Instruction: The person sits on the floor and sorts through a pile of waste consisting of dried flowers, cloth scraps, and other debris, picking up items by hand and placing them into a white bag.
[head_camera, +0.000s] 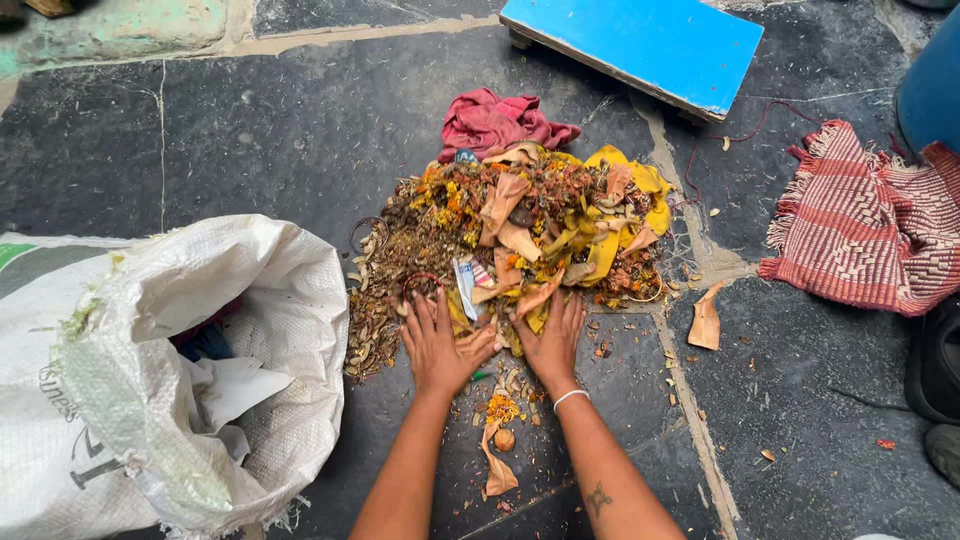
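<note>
Nearest, on the dark stone floor (250, 130) between the forearms: a torn brown scrap (497, 468), a small round brown bit (505, 440) and a tuft of orange petals (501, 407). Just beyond, left hand (440, 343) and right hand (552, 335) lay side by side, palms down, fingers spread wide and flat, pressed onto the near edge of the heap (510, 240); nothing gripped in either. A white bangle (570, 398) circled the right wrist.

Spread out ahead of the hands: the heap of dried flowers, orange and yellow petals, brown husks, yellow cloth and paper bits, resting on the floor at the middle of the view. To the left, just beside it, gaped a white woven sack (150, 370), mouth open, with paper inside. To the right lay a lone brown leaf (705, 322), and further right a red striped cloth (860, 235). Behind the heap, touching it, sat a crumpled red rag (495, 120); farthest off, a blue board (640, 45).
</note>
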